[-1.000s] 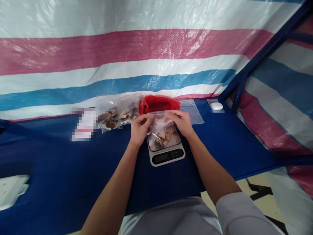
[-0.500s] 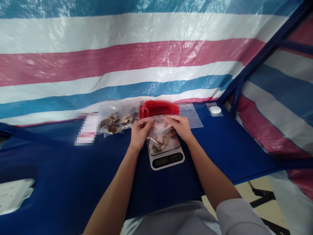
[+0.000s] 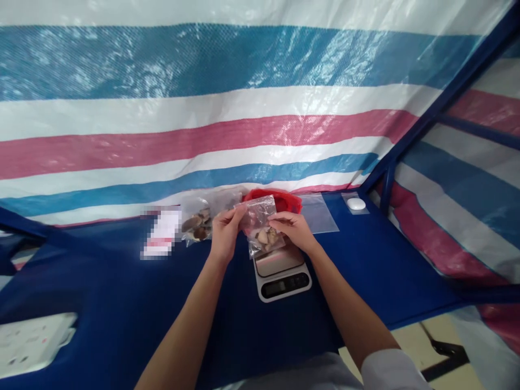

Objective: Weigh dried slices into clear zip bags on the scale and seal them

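Observation:
A small clear zip bag (image 3: 259,216) hangs over a kitchen scale (image 3: 284,286), with several pale brown dried pieces (image 3: 266,237) gathered in its lower part. My left hand (image 3: 226,232) pinches the bag's upper left edge between thumb and fingers. At the bag's right side, my right hand (image 3: 296,229) has its fingers closed on the plastic. The bag's bottom overlaps the back of the scale's metal plate; I cannot tell whether it touches. Behind the bag stands an open red plastic bag (image 3: 290,201), partly hidden by it.
Left of my left hand lies a larger clear bag (image 3: 197,221) of brown dried pieces, beside a blurred-out paper (image 3: 162,233). Further right are a flat clear bag (image 3: 320,214) and a white rounded object (image 3: 356,203). A white power strip (image 3: 36,344) lies front left. Striped sheeting (image 3: 244,124) walls the back.
The small bag has come up off the scale's plate, tilting, with its left top corner in my left hand. My right hand has slid from its top edge to its side. The view has tipped up.

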A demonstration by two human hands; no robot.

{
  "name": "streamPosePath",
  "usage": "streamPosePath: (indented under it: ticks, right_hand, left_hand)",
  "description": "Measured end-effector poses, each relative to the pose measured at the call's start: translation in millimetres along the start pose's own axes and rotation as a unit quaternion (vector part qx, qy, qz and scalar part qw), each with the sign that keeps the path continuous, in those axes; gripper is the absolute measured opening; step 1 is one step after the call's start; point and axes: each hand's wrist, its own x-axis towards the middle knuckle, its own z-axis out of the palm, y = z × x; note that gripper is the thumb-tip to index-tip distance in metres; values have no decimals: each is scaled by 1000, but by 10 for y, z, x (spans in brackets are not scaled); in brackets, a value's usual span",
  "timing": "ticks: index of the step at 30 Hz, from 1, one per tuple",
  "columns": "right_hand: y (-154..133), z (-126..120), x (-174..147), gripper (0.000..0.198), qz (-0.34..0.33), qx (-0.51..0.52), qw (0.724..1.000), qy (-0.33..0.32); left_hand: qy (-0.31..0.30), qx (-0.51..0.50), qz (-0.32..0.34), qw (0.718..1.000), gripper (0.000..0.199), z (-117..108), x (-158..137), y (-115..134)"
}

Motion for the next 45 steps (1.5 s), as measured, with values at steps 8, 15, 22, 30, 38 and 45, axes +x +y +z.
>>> streamPosePath:
  ticks: [8, 15, 22, 30, 38, 45]
  right_hand:
    - [-159, 241, 358, 29, -4, 2, 999, 45]
    - [-249, 501, 675, 27, -58, -35, 997, 23]
    - [-314, 817, 961, 18, -80, -55, 995, 21]
    - [-259, 1115, 1059, 12, -67, -207, 976, 15]
    - [-447, 1095, 924, 33, -79, -447, 891, 29]
    - [-423, 1087, 810, 34, -276, -514, 808, -81]
  left_hand:
    - [63, 261, 98, 958, 40, -808, 170, 469]
    - [-50, 491, 281, 823, 31, -1220, 311, 563]
    - [-124, 585, 256, 759, 41, -1426, 353, 338]
    - [-118, 582, 238, 769, 42, -1573, 308, 179]
    - [-114, 589, 280, 750, 42, -1553, 323, 154]
    - [-116, 607, 316, 720, 38, -1525, 424, 215]
